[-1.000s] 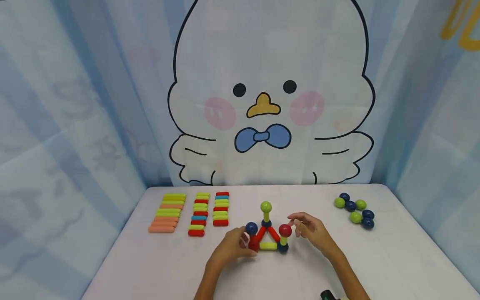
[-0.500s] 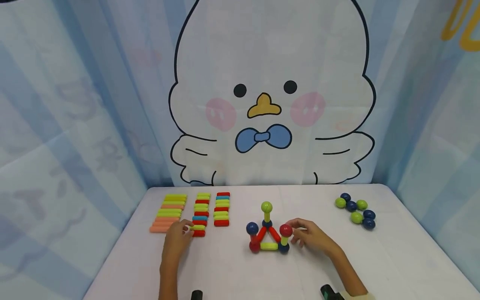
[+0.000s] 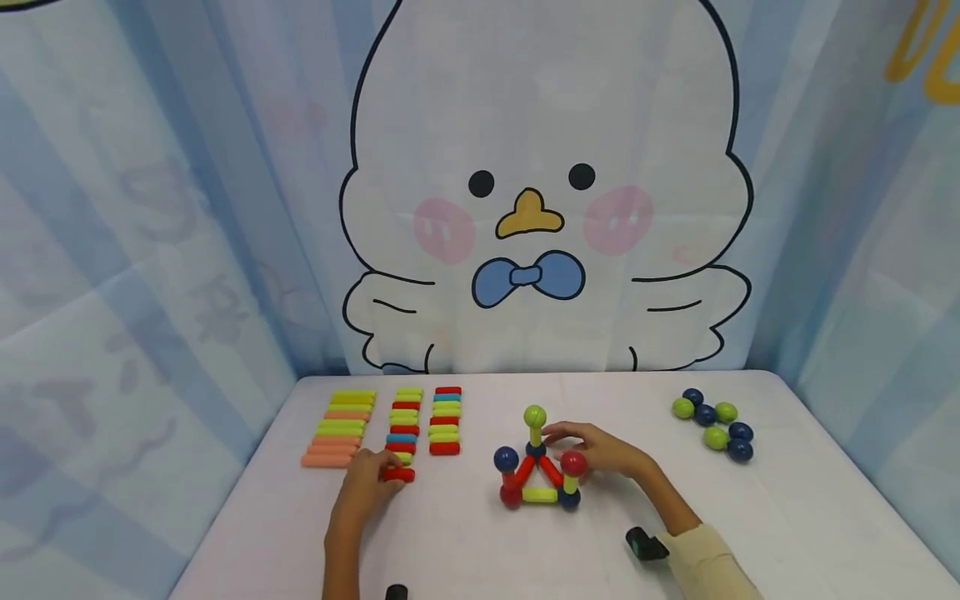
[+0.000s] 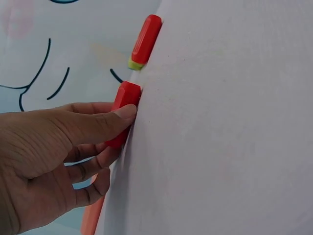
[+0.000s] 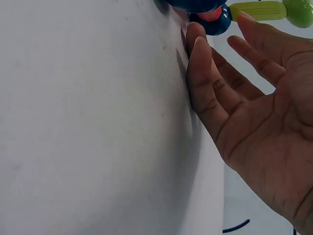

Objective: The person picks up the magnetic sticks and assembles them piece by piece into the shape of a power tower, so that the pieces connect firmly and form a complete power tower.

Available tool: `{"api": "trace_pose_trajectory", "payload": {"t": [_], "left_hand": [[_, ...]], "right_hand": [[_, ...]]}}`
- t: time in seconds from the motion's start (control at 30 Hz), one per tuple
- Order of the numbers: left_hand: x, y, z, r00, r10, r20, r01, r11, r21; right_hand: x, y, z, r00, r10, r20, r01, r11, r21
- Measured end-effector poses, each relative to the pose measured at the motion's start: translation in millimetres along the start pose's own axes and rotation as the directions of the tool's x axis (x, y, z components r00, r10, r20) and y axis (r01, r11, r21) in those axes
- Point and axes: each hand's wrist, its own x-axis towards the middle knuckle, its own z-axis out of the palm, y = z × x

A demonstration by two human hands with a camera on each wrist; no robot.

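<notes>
My left hand [image 3: 363,487] pinches a short red rod [image 3: 398,474] at the near end of the middle rod column. In the left wrist view, thumb and fingers sit on either side of that red rod [image 4: 124,98]. A triangular ball-and-rod frame [image 3: 540,495] stands mid-table, with a blue ball [image 3: 506,458], a red ball [image 3: 573,462] and a green ball [image 3: 535,416] on upright rods. Beside its right side is my right hand [image 3: 607,454], fingers loosely bent, partly behind the red ball. Whether its fingertips touch the frame, I cannot tell.
Long orange and yellow-green rods [image 3: 337,446] lie in a column at left. Another column of short rods [image 3: 445,421] lies right of the middle one. Loose blue and green balls [image 3: 705,416] are grouped at the back right. A curtain [image 3: 540,325] hangs behind the table.
My left hand has left the frame, gone left to the middle rod column and taken hold of the red rod. My right hand has shifted left, towards the frame's far corner.
</notes>
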Motion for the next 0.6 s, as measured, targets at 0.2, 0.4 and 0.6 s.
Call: {"api": "trace_pose_trajectory", "payload": {"t": [0.2, 0.4, 0.6], "left_hand": [[-0.2, 0.2, 1.9, 1.000, -0.001, 0.027, 0.000, 1.000, 0.012], [-1.3, 0.6, 1.8, 0.999, 0.003, 0.032, -0.003, 1.000, 0.014], [-1.1, -1.8, 0.0, 1.000, 0.021, 0.015, -0.021, 1.000, 0.011]], "right_hand": [[11.6, -0.4, 2.0, 1.000, -0.024, 0.018, 0.024, 0.999, -0.026], [14.3, -2.6, 6.4, 1.000, -0.027, 0.000, 0.027, 0.999, -0.032], [17.3, -1.1, 10.9, 0.999, -0.037, -0.040, 0.035, 0.998, -0.045]]}}
